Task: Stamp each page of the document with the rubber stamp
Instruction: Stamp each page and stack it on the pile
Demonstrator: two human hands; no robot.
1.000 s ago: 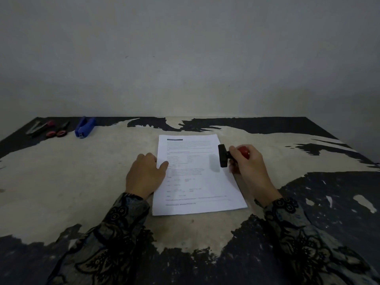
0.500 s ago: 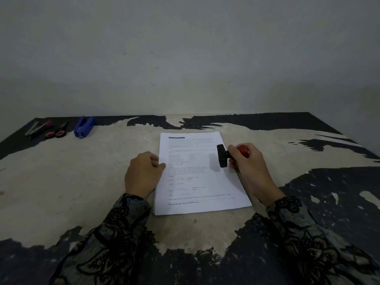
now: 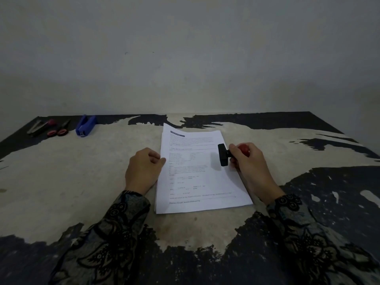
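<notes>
Nearest the camera, two patterned sleeves are seen, reaching forward over a worn table of pale surface and black patches.

Item: document, a thin stack of printed pages, laid flat at the table's middle and turned slightly; its far left corner is lifted a little. No stamp mark can be made out on the top page, so the task is judged to be near its start.

Item: left hand, fingers loosely curled, set on the table at the stack's left edge, thumb and fingertips touching the paper. It is judged to be placed there to steady the pages or to turn them.

Item: right hand, closed round the red knob of the rubber stamp. The black stamping block is held on its side above the right margin of the top page, its face turned left, not yet pressed down; a shadow is cast on the paper beside it.

Far left edge: scissors with red handles, a metal tool not identifiable, and a blue stapler.

Containers: none in view.
</notes>
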